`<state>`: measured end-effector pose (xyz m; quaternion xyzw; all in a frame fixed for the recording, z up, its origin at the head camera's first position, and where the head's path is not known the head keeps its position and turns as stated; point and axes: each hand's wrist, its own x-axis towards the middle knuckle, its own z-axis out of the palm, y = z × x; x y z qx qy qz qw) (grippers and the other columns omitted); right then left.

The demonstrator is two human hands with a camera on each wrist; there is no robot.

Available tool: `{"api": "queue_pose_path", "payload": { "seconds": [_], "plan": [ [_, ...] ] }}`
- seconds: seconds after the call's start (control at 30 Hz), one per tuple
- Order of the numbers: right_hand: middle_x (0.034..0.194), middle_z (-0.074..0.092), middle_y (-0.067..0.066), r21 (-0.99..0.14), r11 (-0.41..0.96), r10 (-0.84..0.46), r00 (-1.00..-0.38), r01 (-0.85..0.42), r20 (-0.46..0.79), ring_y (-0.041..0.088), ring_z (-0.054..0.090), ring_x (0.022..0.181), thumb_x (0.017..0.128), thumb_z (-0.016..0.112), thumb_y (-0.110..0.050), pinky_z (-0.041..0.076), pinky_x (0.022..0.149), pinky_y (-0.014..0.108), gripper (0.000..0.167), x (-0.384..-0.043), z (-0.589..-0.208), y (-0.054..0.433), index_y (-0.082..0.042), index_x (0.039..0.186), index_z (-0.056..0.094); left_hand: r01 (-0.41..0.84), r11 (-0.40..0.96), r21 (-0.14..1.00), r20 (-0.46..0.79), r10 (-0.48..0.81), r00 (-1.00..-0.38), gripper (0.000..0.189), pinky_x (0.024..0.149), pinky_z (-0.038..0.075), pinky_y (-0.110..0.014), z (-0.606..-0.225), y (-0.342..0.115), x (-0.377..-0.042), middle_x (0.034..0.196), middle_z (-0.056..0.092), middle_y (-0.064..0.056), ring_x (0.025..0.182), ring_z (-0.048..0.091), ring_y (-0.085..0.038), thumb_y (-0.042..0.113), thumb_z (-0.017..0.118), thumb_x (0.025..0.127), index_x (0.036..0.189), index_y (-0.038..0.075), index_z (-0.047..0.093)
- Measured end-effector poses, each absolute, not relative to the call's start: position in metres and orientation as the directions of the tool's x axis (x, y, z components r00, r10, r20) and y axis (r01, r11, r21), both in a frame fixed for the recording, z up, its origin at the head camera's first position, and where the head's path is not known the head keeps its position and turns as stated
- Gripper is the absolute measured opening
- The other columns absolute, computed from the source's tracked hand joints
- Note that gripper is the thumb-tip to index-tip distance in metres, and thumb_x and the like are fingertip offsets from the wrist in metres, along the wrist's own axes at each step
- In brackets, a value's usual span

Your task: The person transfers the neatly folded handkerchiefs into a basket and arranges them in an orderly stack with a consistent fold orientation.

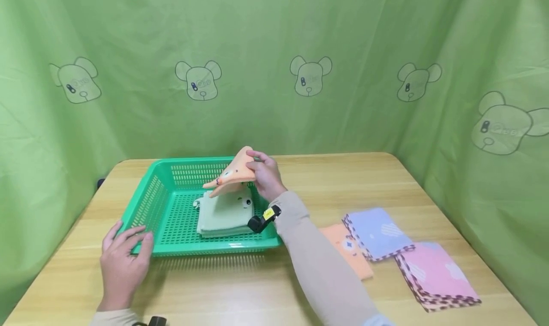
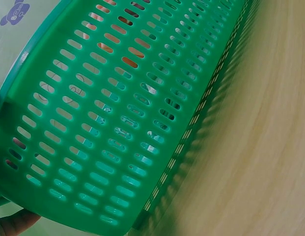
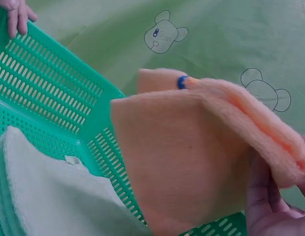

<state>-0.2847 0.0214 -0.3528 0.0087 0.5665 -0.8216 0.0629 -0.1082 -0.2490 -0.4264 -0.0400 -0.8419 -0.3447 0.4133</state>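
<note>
My right hand (image 1: 267,177) pinches a folded orange towel (image 1: 235,171) by one edge, holding it up over the right part of a green plastic basket (image 1: 171,249). The towel's layers droop toward the left, as the right wrist view also shows. Beneath it a pale green folded towel (image 1: 223,215) with a small face lies in the basket, apparently on more layers. My left hand (image 1: 125,261) grips the basket's front left corner, its fingers over the rim. In the left wrist view only bits of that hand show beside the perforated basket wall (image 2: 100,118).
To the right of the basket, on the wooden table (image 1: 223,292), lie another orange towel (image 1: 360,264), a blue towel (image 1: 377,233) with a checked edge and a pink one (image 1: 442,276). A green curtain (image 1: 257,116) with bear-head drawings encloses the back and sides.
</note>
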Motion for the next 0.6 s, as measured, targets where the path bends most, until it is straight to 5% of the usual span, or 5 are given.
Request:
{"api": "queue_pose_path", "payload": {
  "seconds": [0.27, 0.4, 0.6],
  "plan": [
    [0.139, 0.044, 0.018, -0.932, -0.335, -0.277, -0.960, 0.137, -0.042, 0.025, 0.056, 0.111, 0.091, 0.050, 0.011, 0.054, 0.081, 0.022, 0.046, -0.2811, -0.3526, 0.0183, 0.000, 0.136, 0.050, 0.346, 0.751, 0.563, 0.713, -0.230, -0.662, 0.020, 0.110, 0.025, -0.049, -0.4263, -0.2482, -0.1081, 0.096, 0.069, -0.024, 0.122, 0.045, -0.048, 0.013, 0.066, 0.083, 0.077, -0.006, 0.071],
    [0.140, 0.044, 0.015, -0.934, -0.328, -0.373, -0.928, 0.142, -0.010, 0.023, 0.058, 0.104, 0.092, 0.048, 0.013, 0.055, 0.076, 0.023, 0.051, -0.2803, -0.3536, 0.0180, -0.002, 0.140, 0.044, 0.345, 0.753, 0.560, 0.715, -0.230, -0.660, 0.021, 0.110, 0.025, -0.047, -0.4268, -0.2484, -0.1077, 0.095, 0.069, -0.024, 0.122, 0.045, -0.048, 0.013, 0.066, 0.083, 0.077, -0.006, 0.071],
    [0.120, 0.052, 0.015, -0.984, 0.027, -0.447, -0.878, 0.178, -0.172, 0.021, 0.059, 0.088, 0.083, 0.051, 0.018, 0.054, 0.066, 0.024, 0.052, -0.2816, -0.3615, 0.0190, -0.003, 0.131, 0.049, 0.351, 0.756, 0.552, 0.722, -0.224, -0.654, 0.020, 0.111, 0.025, -0.045, -0.4266, -0.2482, -0.1077, 0.095, 0.070, -0.023, 0.122, 0.046, -0.048, 0.013, 0.066, 0.082, 0.078, -0.006, 0.071]
  ]
}}
